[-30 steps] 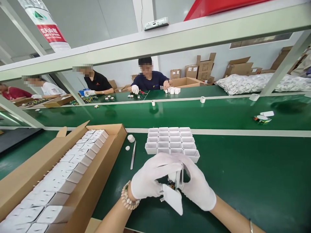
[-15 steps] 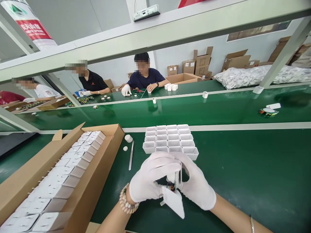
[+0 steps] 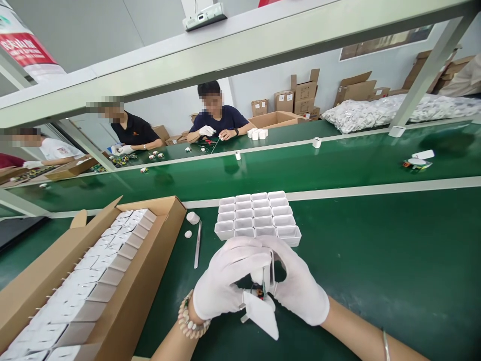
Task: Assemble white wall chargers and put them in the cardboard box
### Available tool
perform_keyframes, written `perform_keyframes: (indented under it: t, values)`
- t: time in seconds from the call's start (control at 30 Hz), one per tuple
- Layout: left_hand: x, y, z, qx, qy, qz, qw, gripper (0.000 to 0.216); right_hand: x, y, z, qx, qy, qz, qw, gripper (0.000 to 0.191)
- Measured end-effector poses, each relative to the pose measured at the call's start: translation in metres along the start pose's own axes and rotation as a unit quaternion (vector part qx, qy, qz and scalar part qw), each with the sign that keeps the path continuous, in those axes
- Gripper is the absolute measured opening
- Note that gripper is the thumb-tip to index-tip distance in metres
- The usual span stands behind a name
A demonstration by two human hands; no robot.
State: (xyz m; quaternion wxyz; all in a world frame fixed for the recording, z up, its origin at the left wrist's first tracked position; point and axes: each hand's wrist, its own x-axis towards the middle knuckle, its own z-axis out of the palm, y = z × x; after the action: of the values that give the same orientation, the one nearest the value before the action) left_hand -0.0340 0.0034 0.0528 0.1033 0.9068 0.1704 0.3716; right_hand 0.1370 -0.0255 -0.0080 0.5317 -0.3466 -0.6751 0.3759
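Note:
Both gloved hands meet over the green bench, just in front of the rows of open white plastic cases [image 3: 259, 215]. My left hand [image 3: 221, 281] is closed on a white plug cover [image 3: 261, 313] with metal prongs, and a small circuit board with coloured parts shows behind it. My right hand [image 3: 300, 286] is closed on a white plastic case [image 3: 271, 271], held on edge against the board. The fingers hide much of how the pieces meet. Left of the cases lie metal tweezers [image 3: 198, 245], a white roll [image 3: 193, 217] and a small white disc [image 3: 188, 234].
A long cardboard box [image 3: 150, 271] of white plug adapters stands at my left. Beyond the pale ledge, a green belt [image 3: 263, 170] carries white pieces and a circuit board [image 3: 417, 163]. Several co-workers sit across it. A beam [image 3: 240, 55] crosses overhead.
The whole scene has shifted slightly left as the view turned. My hands keep the same grip on the pieces. Across the belt, one co-worker's gloved hand has lifted toward the other hand.

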Motion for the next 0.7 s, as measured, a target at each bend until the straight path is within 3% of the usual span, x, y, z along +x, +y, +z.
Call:
perform_keyframes:
  t: [0.23, 0.4, 0.7]
  values:
    - [0.0012, 0.0014, 0.0, -0.004, 0.008, -0.004, 1.0, 0.044, -0.0001, -0.0005, 0.0006, 0.017, 0.005, 0.005, 1.0, 0.058]
    - [0.0014, -0.0015, 0.0019, -0.028, 0.016, -0.026, 0.999, 0.048, -0.0008, -0.0003, 0.0025, 0.002, 0.014, 0.051, 0.999, 0.063]
    - [-0.0029, -0.0052, 0.0072, -0.056, 0.016, -0.052, 0.997, 0.052, -0.0024, 0.0023, 0.003, -0.01, 0.017, 0.064, 0.998, 0.057]
